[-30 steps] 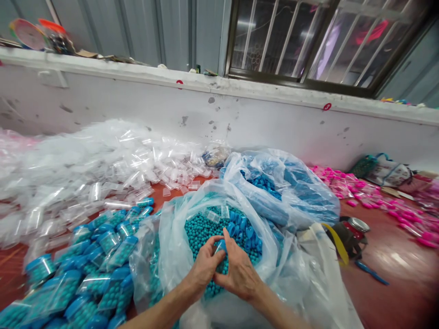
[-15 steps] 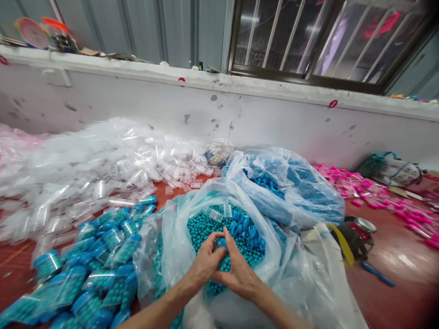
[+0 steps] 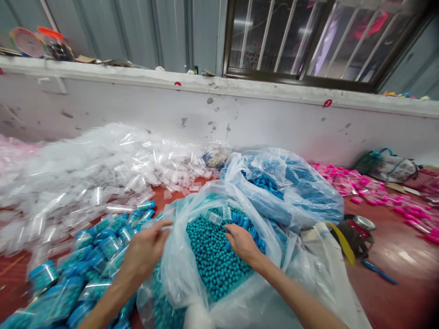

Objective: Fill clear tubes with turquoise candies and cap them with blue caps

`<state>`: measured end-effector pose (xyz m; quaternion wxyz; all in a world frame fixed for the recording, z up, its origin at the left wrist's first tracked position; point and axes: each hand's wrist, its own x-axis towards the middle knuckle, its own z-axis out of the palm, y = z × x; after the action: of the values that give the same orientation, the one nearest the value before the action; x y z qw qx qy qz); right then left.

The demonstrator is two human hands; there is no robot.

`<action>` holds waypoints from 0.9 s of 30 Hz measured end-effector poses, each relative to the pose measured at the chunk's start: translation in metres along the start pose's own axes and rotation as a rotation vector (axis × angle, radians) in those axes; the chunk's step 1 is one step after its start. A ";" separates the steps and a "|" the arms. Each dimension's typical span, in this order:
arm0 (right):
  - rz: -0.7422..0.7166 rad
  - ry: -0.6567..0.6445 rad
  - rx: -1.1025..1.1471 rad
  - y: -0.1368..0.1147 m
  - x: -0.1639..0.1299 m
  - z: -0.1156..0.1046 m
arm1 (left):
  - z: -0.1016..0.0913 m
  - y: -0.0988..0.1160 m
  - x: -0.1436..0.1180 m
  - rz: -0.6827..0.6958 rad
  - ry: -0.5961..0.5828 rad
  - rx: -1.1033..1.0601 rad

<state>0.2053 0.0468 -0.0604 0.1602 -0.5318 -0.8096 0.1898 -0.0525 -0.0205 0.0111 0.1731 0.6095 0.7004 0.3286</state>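
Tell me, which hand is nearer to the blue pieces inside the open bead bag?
Right. The right hand is beside the blue pieces, partly in front of them; contact is unclear. The left hand is farther away, by the left side of the bag.

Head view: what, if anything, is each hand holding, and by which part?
It cannot be told: no held thing can be made out in the blurred left hand or in the right hand above teal beads, near blue caps.

Left hand (image 3: 146,251) and right hand (image 3: 243,243) observed bare. Left forearm (image 3: 109,298) and right forearm (image 3: 295,292) likewise bare, slim, tapering in outline. Left hand's surface detail blurred.
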 end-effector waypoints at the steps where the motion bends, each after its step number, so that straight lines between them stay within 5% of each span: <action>1: -0.006 0.007 -0.052 -0.003 0.013 0.004 | 0.019 0.011 0.004 -0.005 -0.122 -0.092; 3: 0.004 -0.012 -0.125 -0.008 0.036 0.014 | 0.058 0.027 0.014 -0.039 -0.252 -0.170; 8: 0.019 -0.021 -0.099 -0.004 0.058 0.027 | 0.112 0.031 0.034 0.124 -0.180 0.030; 12: -0.007 -0.090 0.024 0.006 0.042 0.018 | 0.116 0.027 0.043 0.193 -0.172 0.083; 16: 0.058 -0.318 0.525 0.011 0.017 0.009 | 0.121 0.021 0.052 0.136 -0.367 -0.254; 21: 0.120 -0.318 0.776 0.007 0.002 0.005 | 0.129 0.013 0.048 -0.146 -0.571 -0.713; 27: 0.118 -0.280 0.835 -0.004 -0.004 -0.008 | 0.117 0.026 0.043 -0.119 -0.563 -0.776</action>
<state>0.2075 0.0433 -0.0519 0.2388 -0.4360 -0.6455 0.5798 0.0340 0.0519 -0.0493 0.5890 0.5242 0.4855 0.3775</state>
